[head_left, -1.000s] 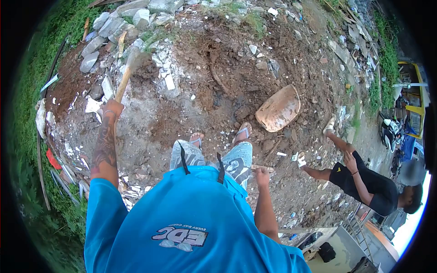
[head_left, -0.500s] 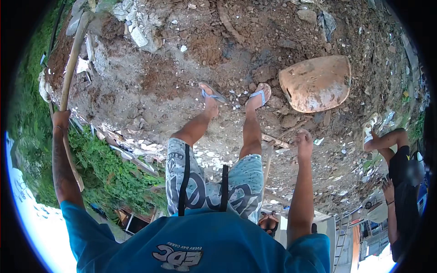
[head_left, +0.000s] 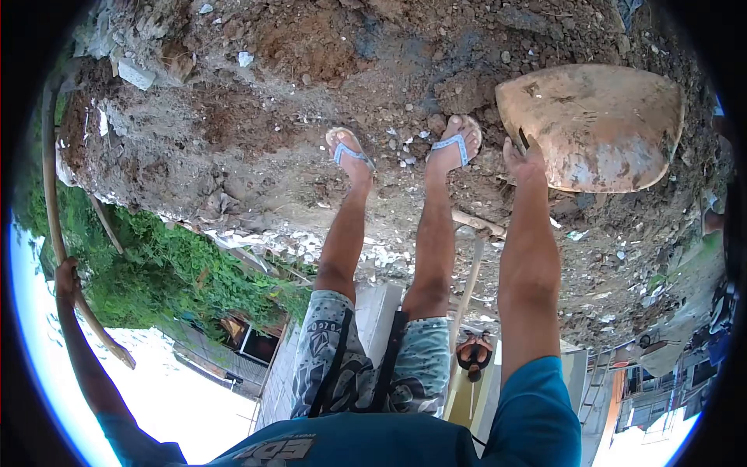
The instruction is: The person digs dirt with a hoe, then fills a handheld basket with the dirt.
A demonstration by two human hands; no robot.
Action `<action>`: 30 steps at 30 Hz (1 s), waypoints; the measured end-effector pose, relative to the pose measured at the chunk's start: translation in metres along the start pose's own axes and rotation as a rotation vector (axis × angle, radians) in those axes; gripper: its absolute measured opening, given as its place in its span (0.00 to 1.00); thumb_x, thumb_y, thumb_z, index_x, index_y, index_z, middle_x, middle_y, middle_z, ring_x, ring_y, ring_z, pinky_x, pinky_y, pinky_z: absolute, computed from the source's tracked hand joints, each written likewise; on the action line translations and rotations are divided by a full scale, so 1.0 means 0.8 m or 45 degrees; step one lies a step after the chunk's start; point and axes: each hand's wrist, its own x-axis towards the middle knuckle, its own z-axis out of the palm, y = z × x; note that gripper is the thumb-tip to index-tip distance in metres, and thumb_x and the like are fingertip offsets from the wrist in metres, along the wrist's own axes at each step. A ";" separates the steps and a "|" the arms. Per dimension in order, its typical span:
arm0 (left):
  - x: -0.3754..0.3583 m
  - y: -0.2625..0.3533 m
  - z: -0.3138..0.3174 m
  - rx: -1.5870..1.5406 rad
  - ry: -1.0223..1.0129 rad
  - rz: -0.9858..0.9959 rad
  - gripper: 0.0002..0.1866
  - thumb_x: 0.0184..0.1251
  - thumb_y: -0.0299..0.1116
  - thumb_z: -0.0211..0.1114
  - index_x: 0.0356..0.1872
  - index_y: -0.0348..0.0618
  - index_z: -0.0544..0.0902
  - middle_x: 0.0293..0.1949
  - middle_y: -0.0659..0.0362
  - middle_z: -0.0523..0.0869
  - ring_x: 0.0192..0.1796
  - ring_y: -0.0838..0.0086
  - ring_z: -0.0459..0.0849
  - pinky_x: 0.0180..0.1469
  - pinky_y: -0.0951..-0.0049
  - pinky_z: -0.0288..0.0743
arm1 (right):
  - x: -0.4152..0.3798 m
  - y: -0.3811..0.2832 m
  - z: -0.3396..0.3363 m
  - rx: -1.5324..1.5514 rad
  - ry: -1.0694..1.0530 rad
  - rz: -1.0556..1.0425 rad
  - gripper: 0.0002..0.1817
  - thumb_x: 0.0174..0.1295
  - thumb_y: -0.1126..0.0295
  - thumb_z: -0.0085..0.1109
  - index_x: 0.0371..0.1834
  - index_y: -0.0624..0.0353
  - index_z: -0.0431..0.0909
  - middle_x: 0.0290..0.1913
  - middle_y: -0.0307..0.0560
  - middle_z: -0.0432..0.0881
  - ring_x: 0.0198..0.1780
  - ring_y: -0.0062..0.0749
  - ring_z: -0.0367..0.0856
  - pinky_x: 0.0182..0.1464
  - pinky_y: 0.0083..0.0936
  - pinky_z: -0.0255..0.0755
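Holding a long bent stick (head_left: 51, 175) by the left edge of the dirt (head_left: 264, 183), with left hand (head_left: 67, 280) fingers clamped around it. Reaching down with the right hand (head_left: 526, 159) to the side of a big brown tub (head_left: 599, 128), lying near the dirt's right edge. Not showing clearly whether pinching it or just touching. Standing in flip-flops (head_left: 459, 145) beside the tub.

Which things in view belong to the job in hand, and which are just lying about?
In use:
long wooden handle, in the left hand
muddy tray, right hand at its edge

Apparently lying about:
pale block
small white stone
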 end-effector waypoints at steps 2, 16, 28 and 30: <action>0.003 0.005 -0.002 0.038 0.024 0.000 0.11 0.55 0.42 0.61 0.23 0.49 0.74 0.14 0.67 0.64 0.12 0.78 0.64 0.15 0.73 0.59 | 0.028 0.013 -0.007 0.149 -0.001 -0.057 0.24 0.61 0.53 0.62 0.50 0.58 0.69 0.45 0.49 0.74 0.41 0.37 0.77 0.38 0.26 0.77; -0.065 0.001 0.142 -0.041 0.309 0.003 0.14 0.53 0.37 0.59 0.16 0.39 0.72 0.11 0.61 0.70 0.11 0.71 0.71 0.15 0.66 0.63 | -0.169 0.202 -0.036 0.122 0.028 -0.306 0.23 0.61 0.60 0.67 0.50 0.62 0.70 0.41 0.45 0.80 0.34 0.31 0.82 0.28 0.20 0.75; -0.141 0.010 0.265 -0.361 0.236 0.080 0.16 0.58 0.35 0.60 0.16 0.36 0.72 0.12 0.59 0.73 0.12 0.71 0.74 0.16 0.68 0.66 | -0.134 0.077 -0.168 -1.205 0.776 -1.664 0.38 0.50 0.62 0.72 0.60 0.71 0.64 0.59 0.61 0.70 0.60 0.56 0.68 0.61 0.46 0.63; -0.148 0.008 0.277 -0.364 0.242 0.085 0.15 0.57 0.35 0.62 0.17 0.36 0.72 0.12 0.60 0.73 0.12 0.71 0.74 0.15 0.68 0.66 | -0.078 0.049 -0.219 -0.868 0.609 -1.062 0.39 0.51 0.61 0.72 0.62 0.68 0.64 0.60 0.59 0.70 0.60 0.53 0.69 0.61 0.45 0.65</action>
